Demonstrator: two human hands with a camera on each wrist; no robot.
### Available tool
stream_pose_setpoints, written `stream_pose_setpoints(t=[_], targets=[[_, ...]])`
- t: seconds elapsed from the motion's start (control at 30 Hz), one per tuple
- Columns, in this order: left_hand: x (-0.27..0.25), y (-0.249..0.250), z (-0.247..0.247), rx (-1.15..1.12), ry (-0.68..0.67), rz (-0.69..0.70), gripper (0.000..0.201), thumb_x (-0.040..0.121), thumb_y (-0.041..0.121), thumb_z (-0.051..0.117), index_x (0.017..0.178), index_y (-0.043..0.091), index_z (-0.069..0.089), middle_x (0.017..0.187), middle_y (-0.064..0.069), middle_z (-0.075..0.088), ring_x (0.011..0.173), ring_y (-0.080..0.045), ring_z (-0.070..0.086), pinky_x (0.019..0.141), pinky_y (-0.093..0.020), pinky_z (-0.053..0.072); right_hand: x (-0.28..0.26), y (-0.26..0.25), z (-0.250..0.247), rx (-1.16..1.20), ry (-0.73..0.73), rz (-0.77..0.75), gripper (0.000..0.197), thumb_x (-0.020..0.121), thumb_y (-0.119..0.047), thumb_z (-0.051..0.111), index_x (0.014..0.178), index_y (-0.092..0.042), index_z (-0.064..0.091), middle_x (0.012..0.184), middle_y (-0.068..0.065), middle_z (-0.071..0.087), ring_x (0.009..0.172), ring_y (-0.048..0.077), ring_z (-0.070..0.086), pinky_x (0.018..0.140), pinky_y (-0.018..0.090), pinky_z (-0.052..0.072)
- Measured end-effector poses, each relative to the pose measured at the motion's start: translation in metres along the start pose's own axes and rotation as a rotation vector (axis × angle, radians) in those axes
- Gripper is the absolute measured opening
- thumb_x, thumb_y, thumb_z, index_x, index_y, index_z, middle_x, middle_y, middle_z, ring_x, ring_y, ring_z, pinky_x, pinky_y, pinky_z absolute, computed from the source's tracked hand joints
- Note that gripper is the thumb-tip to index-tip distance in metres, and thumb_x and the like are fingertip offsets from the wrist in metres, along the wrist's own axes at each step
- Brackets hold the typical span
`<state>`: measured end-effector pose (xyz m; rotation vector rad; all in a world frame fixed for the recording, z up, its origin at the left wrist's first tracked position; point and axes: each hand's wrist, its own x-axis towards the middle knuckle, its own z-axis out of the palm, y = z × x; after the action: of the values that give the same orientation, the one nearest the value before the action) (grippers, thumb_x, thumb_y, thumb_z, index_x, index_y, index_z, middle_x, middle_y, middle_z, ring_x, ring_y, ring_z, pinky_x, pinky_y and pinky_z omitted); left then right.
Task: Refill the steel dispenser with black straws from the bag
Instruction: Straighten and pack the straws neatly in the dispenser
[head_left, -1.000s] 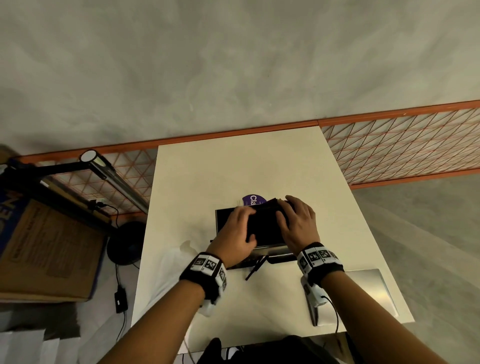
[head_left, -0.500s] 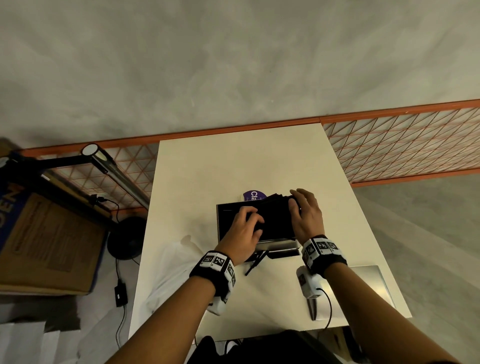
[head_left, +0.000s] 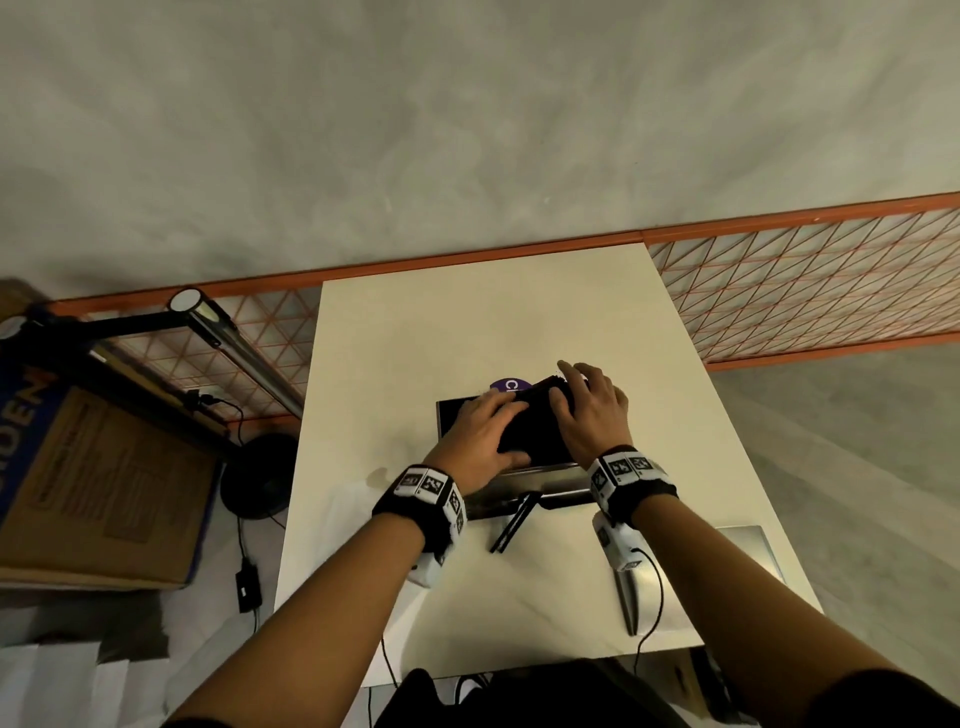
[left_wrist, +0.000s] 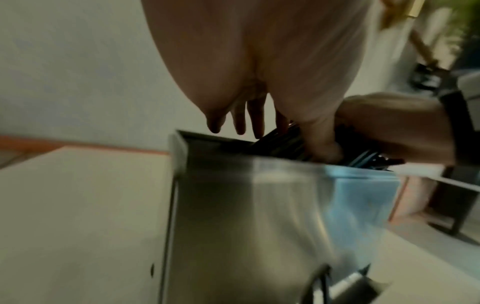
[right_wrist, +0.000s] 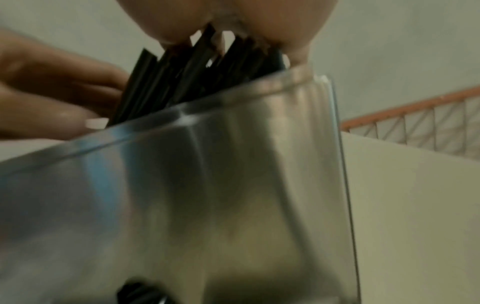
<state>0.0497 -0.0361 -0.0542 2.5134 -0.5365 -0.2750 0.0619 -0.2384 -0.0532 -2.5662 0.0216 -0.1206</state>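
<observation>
From the head view, both your hands are over the open dispenser (head_left: 483, 486) on the table (head_left: 415, 338): your left hand (head_left: 480, 441) lies on the straws (head_left: 535, 436) with its fingers nearly straight, and your right hand (head_left: 589, 410) curls over their far right end. Most of the bundle looks already inside, so what remains, I judge, is to settle and level it; two stray straws (head_left: 511, 527) lie on the table just in front. The bag's purple label (head_left: 511, 385) peeks out behind the box. Your left wrist view adds that the left fingers (left_wrist: 255, 121) hang loosely spread above the rim while the thumb presses the straws down. Your right wrist view shows the straw ends (right_wrist: 187, 78) tilted and sticking above the steel wall (right_wrist: 233, 185), not yet lying flat; how the right fingers grip, it does not show.
</observation>
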Motion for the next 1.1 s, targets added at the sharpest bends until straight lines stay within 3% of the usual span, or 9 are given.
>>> stream_pose_setpoints(t=[0.1,0.27,0.33,0.43,0.6,0.8,0.93,1.0,1.1], targets=[[0.007,0.002,-0.008,0.031,0.017,0.007,0.076,0.091,0.038,0.072,0.156,0.022,0.035,0.161,0.000,0.028,0.147,-0.026,0.029,0.122,-0.044,0.028,-0.002,-0.007,-0.006,-0.127,-0.024,-0.112,0.056,0.094,-0.053,0.033,0.144,-0.031,0.038,0.147,0.004,0.040,0.138,0.022,0.036,0.115,0.058,0.019],[-0.011,0.003,0.007,0.002,-0.066,0.070,0.087,0.086,0.055,0.071,0.156,0.029,0.027,0.166,0.005,0.019,0.153,-0.024,0.019,0.123,-0.055,0.022,-0.023,-0.007,-0.004,-0.233,-0.014,-0.325,0.052,0.093,-0.049,0.038,0.138,-0.022,0.046,0.141,0.005,0.045,0.131,0.023,0.042,0.113,0.052,0.021],[-0.019,0.003,0.014,0.037,-0.115,0.051,0.090,0.086,0.056,0.071,0.156,0.031,0.021,0.169,0.010,0.009,0.156,-0.021,0.009,0.125,-0.056,0.013,-0.027,-0.001,-0.004,-0.153,0.033,-0.299,0.051,0.093,-0.043,0.039,0.135,-0.017,0.050,0.138,0.005,0.050,0.128,0.024,0.046,0.113,0.048,0.023],[-0.024,0.003,0.021,0.021,-0.093,0.027,0.089,0.085,0.052,0.075,0.152,0.025,0.023,0.170,0.007,0.004,0.157,-0.020,0.005,0.126,-0.054,0.011,-0.029,0.002,-0.008,0.022,0.087,-0.218,0.053,0.091,-0.036,0.045,0.139,-0.014,0.046,0.138,0.005,0.051,0.127,0.022,0.046,0.114,0.045,0.028],[-0.023,0.004,0.031,0.197,-0.067,0.007,0.108,0.081,0.048,0.079,0.159,0.022,0.009,0.170,0.001,-0.004,0.158,-0.021,-0.001,0.126,-0.054,0.011,-0.034,-0.001,-0.012,0.043,0.130,-0.293,0.044,0.092,-0.025,0.050,0.134,-0.013,0.051,0.135,0.007,0.053,0.124,0.025,0.049,0.110,0.048,0.034],[-0.012,0.001,0.024,0.375,-0.064,0.029,0.120,0.072,0.064,0.076,0.161,0.028,0.003,0.169,0.005,0.006,0.155,-0.022,0.009,0.125,-0.056,0.012,-0.044,-0.015,-0.017,0.140,0.225,-0.411,0.016,0.089,-0.009,0.055,0.100,-0.006,0.066,0.103,0.008,0.060,0.094,0.026,0.056,0.082,0.036,0.045],[-0.004,0.000,0.017,0.369,-0.092,0.031,0.126,0.072,0.062,0.073,0.160,0.028,-0.011,0.168,0.006,0.013,0.155,-0.025,0.004,0.125,-0.056,0.007,-0.058,-0.022,-0.019,0.241,0.043,-0.376,0.017,0.084,-0.015,0.048,0.080,-0.013,0.064,0.073,-0.002,0.062,0.063,0.017,0.055,0.061,0.032,0.046],[0.000,0.000,0.016,0.348,-0.123,0.017,0.125,0.074,0.063,0.069,0.160,0.028,-0.015,0.168,0.005,0.014,0.156,-0.027,-0.002,0.125,-0.058,0.001,-0.063,-0.023,-0.019,0.206,-0.002,-0.358,0.019,0.084,-0.019,0.045,0.075,-0.016,0.062,0.064,-0.005,0.061,0.055,0.015,0.051,0.064,0.033,0.046],[0.005,-0.004,0.013,0.382,-0.168,0.008,0.122,0.074,0.071,0.065,0.161,0.029,-0.010,0.170,0.008,0.001,0.156,-0.032,-0.005,0.124,-0.061,0.001,-0.066,-0.024,-0.019,0.118,0.048,-0.385,0.019,0.086,-0.018,0.044,0.074,-0.017,0.059,0.063,-0.006,0.058,0.054,0.016,0.048,0.073,0.036,0.043]])
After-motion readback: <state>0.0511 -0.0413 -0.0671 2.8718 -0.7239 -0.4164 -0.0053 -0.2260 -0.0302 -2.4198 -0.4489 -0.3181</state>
